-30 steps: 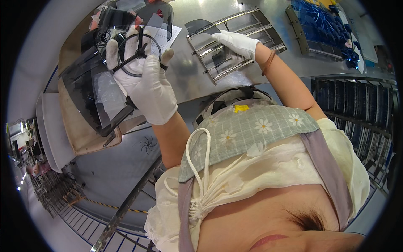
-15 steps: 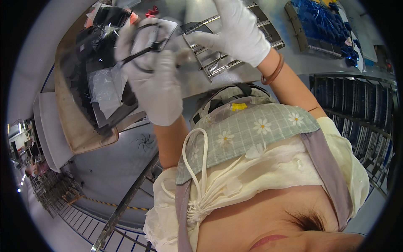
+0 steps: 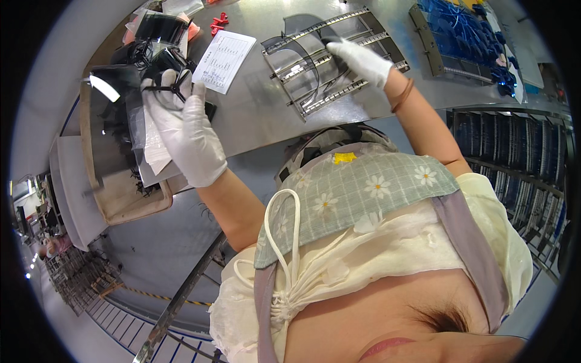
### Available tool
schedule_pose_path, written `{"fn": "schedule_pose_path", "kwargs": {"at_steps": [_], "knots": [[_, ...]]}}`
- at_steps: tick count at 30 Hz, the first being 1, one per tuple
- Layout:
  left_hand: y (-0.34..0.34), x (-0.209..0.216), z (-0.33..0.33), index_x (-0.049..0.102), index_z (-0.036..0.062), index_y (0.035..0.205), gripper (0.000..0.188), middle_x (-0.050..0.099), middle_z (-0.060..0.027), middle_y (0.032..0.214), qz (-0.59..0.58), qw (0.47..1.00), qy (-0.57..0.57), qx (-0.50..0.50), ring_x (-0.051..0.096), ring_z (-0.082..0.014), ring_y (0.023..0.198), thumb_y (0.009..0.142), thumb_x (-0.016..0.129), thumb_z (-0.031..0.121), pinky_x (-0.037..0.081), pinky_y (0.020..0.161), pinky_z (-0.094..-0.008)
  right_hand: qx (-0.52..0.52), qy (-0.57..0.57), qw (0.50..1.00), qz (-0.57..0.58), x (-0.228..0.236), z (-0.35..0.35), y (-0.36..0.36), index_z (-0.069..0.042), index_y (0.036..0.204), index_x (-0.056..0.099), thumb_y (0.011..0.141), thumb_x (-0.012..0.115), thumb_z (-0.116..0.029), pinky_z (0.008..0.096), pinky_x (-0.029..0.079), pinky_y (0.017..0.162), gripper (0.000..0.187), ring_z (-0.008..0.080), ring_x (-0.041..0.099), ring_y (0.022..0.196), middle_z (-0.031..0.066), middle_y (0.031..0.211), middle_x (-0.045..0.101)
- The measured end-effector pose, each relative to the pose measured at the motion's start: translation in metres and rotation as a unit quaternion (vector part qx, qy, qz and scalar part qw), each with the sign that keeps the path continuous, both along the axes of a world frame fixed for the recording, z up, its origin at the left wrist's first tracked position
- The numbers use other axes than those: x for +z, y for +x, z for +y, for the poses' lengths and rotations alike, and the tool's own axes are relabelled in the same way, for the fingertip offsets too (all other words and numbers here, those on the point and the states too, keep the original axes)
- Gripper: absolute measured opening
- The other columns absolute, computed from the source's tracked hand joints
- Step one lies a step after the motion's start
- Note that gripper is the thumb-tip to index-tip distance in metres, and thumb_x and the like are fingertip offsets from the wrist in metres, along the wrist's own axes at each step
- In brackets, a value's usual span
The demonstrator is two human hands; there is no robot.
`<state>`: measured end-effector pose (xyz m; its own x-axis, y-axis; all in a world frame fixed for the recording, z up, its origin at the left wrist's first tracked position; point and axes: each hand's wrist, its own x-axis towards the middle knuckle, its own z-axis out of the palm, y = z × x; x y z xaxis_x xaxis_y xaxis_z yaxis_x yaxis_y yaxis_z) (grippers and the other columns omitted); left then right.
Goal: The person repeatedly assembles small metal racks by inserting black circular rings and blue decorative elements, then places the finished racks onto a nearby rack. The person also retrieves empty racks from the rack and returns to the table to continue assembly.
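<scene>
My left hand (image 3: 184,136), in a white glove, is at the left of the table with its fingers curled round a black branched plastic stem (image 3: 173,89). Beside its fingers is a dark tinted curved sheet (image 3: 112,91); whether the stem joins it I cannot tell. My right hand (image 3: 365,62), also gloved, reaches over a metal slotted rack (image 3: 330,95). Its fingers are closed on a small black end piece (image 3: 330,40) by the smoky see-through sheets. One curved smoky sheet (image 3: 302,63) stands in the rack's left part.
A written paper pad (image 3: 225,59) and red clips (image 3: 219,23) lie on the metal table (image 3: 242,118). A tan tray (image 3: 130,209) with dark sheets is at the left. Blue film-covered parts fill another rack (image 3: 463,42) at the right. Dark shelving (image 3: 514,142) stands beyond the table's near edge.
My left hand has moved left and toward me with the black stem, uncovering the pad. My right hand, open and blurred before, has closed on the black end piece at the rack.
</scene>
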<state>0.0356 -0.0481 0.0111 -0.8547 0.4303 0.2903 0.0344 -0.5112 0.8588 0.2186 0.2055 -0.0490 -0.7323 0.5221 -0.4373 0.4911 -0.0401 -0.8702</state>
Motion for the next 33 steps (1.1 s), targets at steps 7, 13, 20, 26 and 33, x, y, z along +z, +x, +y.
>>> {"fn": "schedule_pose_path", "kwargs": {"at_steps": [7, 13, 20, 26, 33], "knots": [[0.002, -0.014, 0.006, 0.049, 0.0011, 0.141, 0.045, 0.059, -0.0099, 0.123, -0.049, 0.999, 0.022, 0.005, 0.062, -0.0145, 0.102, 0.098, 0.064, -0.001, 0.052, 0.081, -0.0236, 0.052, 0.177, 0.978, -0.092, -0.011, -0.012, -0.006, -0.007, 0.151, 0.041, 0.103, 0.047, -0.061, 0.0349, 0.060, 0.071, 0.073, 0.0262, 0.071, 0.086, 0.0160, 0.112, 0.063], [0.027, -0.004, 0.006, 0.064, 0.0021, 0.132, 0.029, 0.067, -0.0051, 0.099, -0.084, 0.991, -0.046, -0.095, 0.043, 0.0001, 0.064, 0.106, 0.058, 0.014, 0.034, 0.054, -0.0158, 0.016, 0.675, 0.728, 0.120, 0.052, -0.051, -0.016, -0.003, 0.143, 0.047, 0.085, 0.078, -0.033, 0.0482, 0.049, 0.100, 0.073, 0.0408, 0.059, 0.119, 0.0272, 0.130, 0.056], [0.026, 0.008, 0.010, 0.074, -0.0077, 0.108, 0.032, 0.071, -0.0127, 0.087, 0.165, 0.881, 0.032, -0.442, 0.064, -0.0189, 0.072, 0.091, 0.072, 0.019, 0.049, 0.065, -0.0319, 0.290, 0.301, 0.869, 0.266, 0.102, -0.058, 0.000, -0.006, 0.142, 0.058, 0.080, 0.068, -0.006, 0.0361, 0.058, 0.087, 0.063, 0.0257, 0.071, 0.093, 0.0143, 0.098, 0.071], [-0.061, -0.005, -0.068, 0.060, -0.0108, 0.122, 0.054, 0.064, -0.0206, 0.118, 0.058, 0.935, 0.330, -0.119, 0.064, -0.0278, 0.100, 0.091, 0.070, 0.033, 0.054, 0.084, -0.0398, 0.027, 0.029, 0.986, 0.163, 0.073, 0.004, 0.033, -0.008, 0.145, 0.050, 0.103, 0.052, -0.047, 0.0298, 0.060, 0.074, 0.057, 0.0152, 0.070, 0.084, 0.0054, 0.105, 0.070], [-0.110, -0.069, -0.071, 0.055, -0.0005, 0.139, 0.057, 0.060, -0.0174, 0.141, -0.234, 0.908, 0.312, -0.152, 0.060, -0.0257, 0.122, 0.097, 0.062, 0.038, 0.054, 0.093, -0.0433, -0.030, -0.033, 0.999, -0.028, -0.022, 0.015, 0.021, -0.010, 0.134, 0.053, 0.107, 0.044, -0.051, 0.0232, 0.053, 0.054, 0.050, 0.0093, 0.066, 0.067, 0.0014, 0.092, 0.063]]}}
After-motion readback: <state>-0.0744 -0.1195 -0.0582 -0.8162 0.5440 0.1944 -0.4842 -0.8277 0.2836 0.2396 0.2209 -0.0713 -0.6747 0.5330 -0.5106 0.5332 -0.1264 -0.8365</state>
